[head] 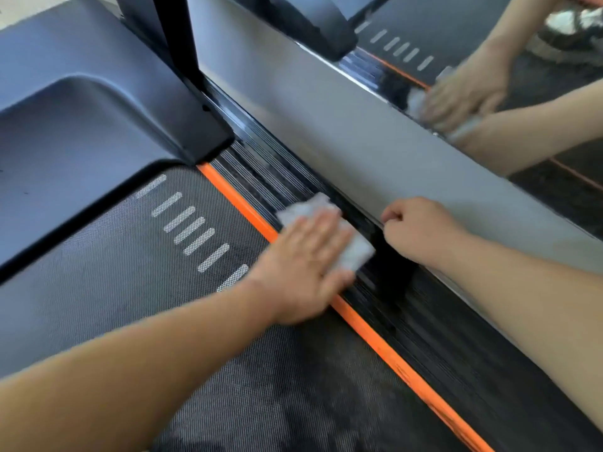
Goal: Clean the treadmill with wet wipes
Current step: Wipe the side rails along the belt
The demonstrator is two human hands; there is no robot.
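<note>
The left forearm [130,370] reaches in from seven o'clock, its left hand [303,265] flat and straight-fingered, pressing the wet wipe [354,251] onto the ribbed side rail [261,171] beyond the orange stripe [375,334], with the right hand [421,230] at three o'clock fisted on nothing visible; the wipe looks limp, light and slick, best pinned under the palm.

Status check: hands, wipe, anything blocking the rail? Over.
Left hand flat, pressing wipe onto ribbed side rail. Right hand fisted against grey panel, nothing seen in it. Nothing in the way on rail.
</note>
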